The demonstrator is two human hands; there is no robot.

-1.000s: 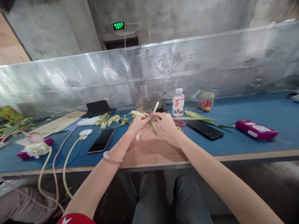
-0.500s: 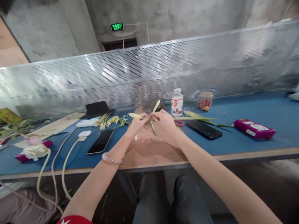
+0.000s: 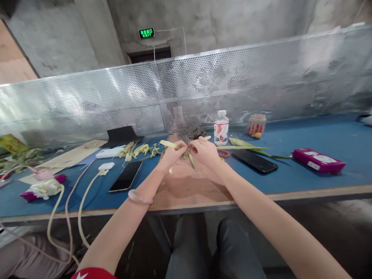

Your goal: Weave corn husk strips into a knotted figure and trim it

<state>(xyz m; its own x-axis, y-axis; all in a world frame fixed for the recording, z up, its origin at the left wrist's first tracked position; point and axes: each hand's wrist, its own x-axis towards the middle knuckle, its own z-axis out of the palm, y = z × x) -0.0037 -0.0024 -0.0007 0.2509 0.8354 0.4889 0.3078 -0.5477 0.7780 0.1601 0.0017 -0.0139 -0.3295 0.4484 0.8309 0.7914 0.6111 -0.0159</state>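
Above a brown board (image 3: 183, 193), my left hand (image 3: 173, 156) is closed on a pale yellow-green leaf strip (image 3: 167, 144), whose flat end sticks out to the left. My right hand (image 3: 206, 152) is close beside it, thumb and fingers pinched on another pale strip; that strip's tip (image 3: 208, 137) shows past the knuckles. Between the hands a green pointed piece of leaf (image 3: 191, 160) hangs down toward me. Where the strips meet is mostly hidden by my fingers. Just behind the hands lies a tangle of grey string (image 3: 190, 133).
Right of the hands are a white bottle (image 3: 221, 128), a jar (image 3: 256, 125), long green leaves (image 3: 247, 146), a black phone (image 3: 255, 160) and a purple pack (image 3: 319, 160). Leftward lie leaf scraps (image 3: 139, 149), another phone (image 3: 125, 176) and looping cables (image 3: 84, 201). A perforated metal screen (image 3: 129, 87) stands behind.
The strip that stood upright between my hands now points rightward behind my right hand. My right hand's fingers have turned in slightly; my left hand stays nearly in place.
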